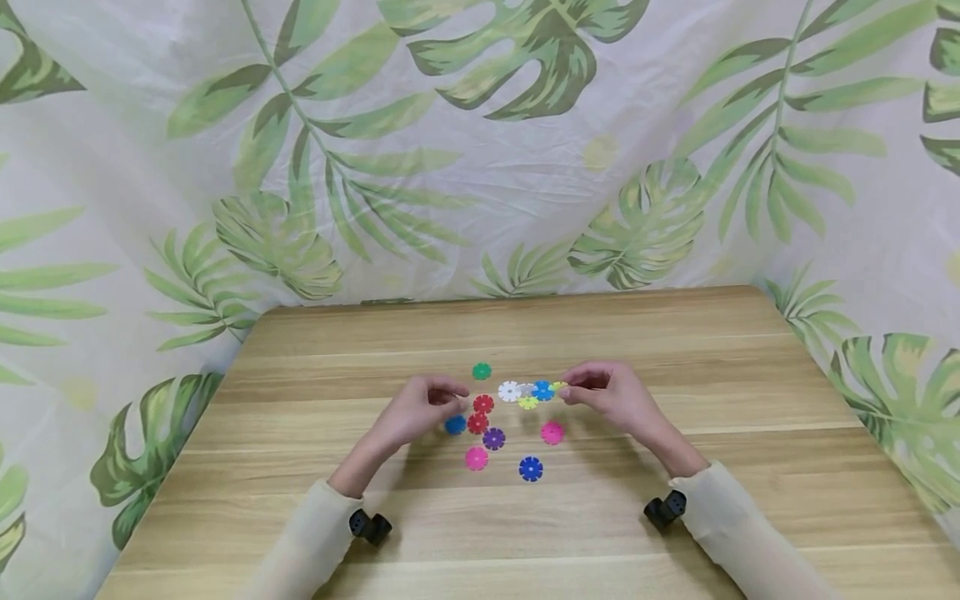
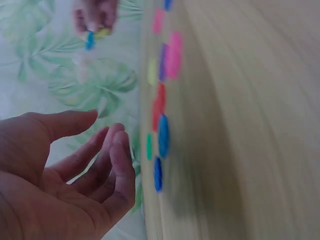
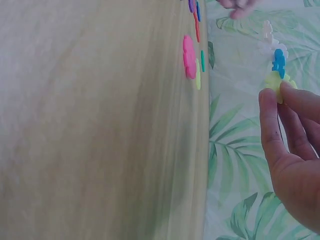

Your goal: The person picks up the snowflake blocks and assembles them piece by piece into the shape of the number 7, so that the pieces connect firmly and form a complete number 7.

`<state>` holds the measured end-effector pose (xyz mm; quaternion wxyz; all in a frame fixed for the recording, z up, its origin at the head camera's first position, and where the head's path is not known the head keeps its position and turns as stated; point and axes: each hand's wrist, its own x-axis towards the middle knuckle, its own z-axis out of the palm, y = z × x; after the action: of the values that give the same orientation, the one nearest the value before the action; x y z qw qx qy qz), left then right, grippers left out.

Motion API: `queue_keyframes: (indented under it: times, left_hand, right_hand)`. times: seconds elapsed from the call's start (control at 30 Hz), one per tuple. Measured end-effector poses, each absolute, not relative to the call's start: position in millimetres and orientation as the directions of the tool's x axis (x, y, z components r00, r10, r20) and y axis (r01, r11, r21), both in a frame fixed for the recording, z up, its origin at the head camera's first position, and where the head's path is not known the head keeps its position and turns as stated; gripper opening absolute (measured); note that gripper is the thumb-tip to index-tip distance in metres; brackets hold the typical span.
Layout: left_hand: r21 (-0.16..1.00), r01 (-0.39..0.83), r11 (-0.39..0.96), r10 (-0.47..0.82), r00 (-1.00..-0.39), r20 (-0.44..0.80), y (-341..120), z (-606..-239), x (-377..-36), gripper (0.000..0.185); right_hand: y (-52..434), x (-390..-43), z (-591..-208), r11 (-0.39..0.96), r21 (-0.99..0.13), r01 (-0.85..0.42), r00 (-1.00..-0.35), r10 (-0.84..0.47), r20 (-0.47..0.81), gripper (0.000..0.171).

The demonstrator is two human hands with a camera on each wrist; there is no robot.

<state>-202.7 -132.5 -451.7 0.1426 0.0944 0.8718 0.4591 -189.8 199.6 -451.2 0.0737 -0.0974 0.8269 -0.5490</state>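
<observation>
Hovering near the tabletop's [image 1: 315, 500] middle, the left hand [image 1: 420, 410] was empty, its fingers loosely curled just above a blue disc [image 1: 455, 425]. Flat, notched discs in green, red, purple and pink lay scattered between the hands. Rightward, the right hand [image 1: 611, 396] pinched the yellow end of a chain [image 1: 531, 391] of white, blue and yellow discs, lifted off the wood.

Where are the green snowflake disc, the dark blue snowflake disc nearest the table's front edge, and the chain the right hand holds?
green snowflake disc [image 1: 482, 371], head view, its centre.
dark blue snowflake disc [image 1: 530, 468], head view, its centre.
chain of linked discs [image 1: 509, 391], head view, its white end disc; right hand [image 1: 611, 396] pinches the other end.
</observation>
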Motion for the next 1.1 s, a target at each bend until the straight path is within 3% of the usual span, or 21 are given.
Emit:
queue_keyframes:
  times: [0.2, 0.67, 1.1]
  left_hand:
    - [0.724, 0.176, 0.667, 0.365, -0.924, -0.112, -146.9, -457.5, -200.0, 0.023]
    - [0.701, 0.229, 0.675, 0.418, -0.902, -0.108, -152.8, -464.8, -202.6, 0.026]
    - [0.671, 0.219, 0.708, 0.388, -0.915, -0.11, -147.3, -469.4, -202.2, 0.024]
  right_hand:
    - [199.5, -190.2, -451.5, 0.356, -0.928, -0.111, -0.969, -0.247, 0.021, 0.018]
    - [204.0, -188.1, -447.9, 0.35, -0.932, -0.099, -0.971, -0.238, 0.014, 0.021]
    - [207.3, -187.9, -447.6, 0.351, -0.933, -0.087, -0.971, -0.237, 0.001, 0.02]
